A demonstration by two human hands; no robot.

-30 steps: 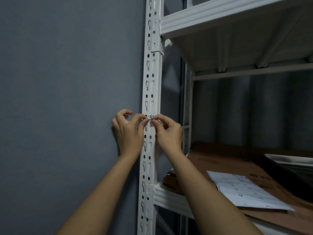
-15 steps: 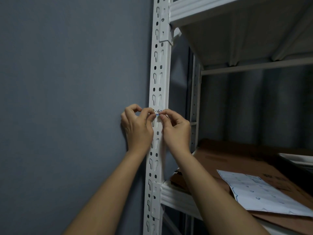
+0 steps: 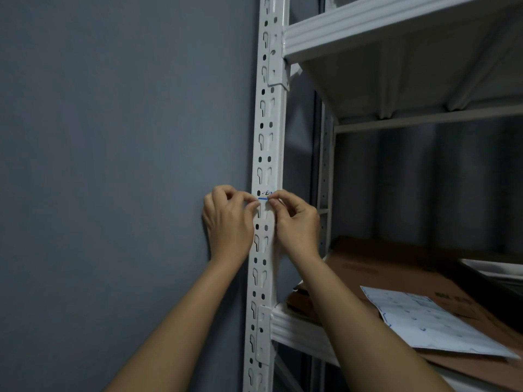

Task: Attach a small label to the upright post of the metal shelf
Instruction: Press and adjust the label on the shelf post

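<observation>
Small white label point(image 3: 265, 194) with a blue bottom edge and dark handwritten marks, set against the front face of the white perforated post point(image 3: 267, 142), about midway between the upper and lower shelves. Left hand point(image 3: 227, 220) raised beside the post on its wall side, thumb and forefinger pinched at the label's left end, other fingers curled. Right hand point(image 3: 295, 222) on the post's shelf side, fingers point(image 3: 274, 203) curled and pinching the label's right end. Both sets of fingers narrow, closed on the label; fingertips touching or nearly touching across the post face, just below the blue line. Whether the label already adheres to the metal: cannot be told.

Post upright, punched with paired round holes and keyhole slots along its length. Upper shelf point(image 3: 396, 21) hooked to the post by a bracket above the hands; lower shelf point(image 3: 297, 326) hooked below them. On the lower shelf, flat brown cardboard point(image 3: 396, 267), and on that a white label sheet point(image 3: 430, 323) printed with small blue-edged rectangles. Grey wall point(image 3: 113, 165) to the left of the post.
</observation>
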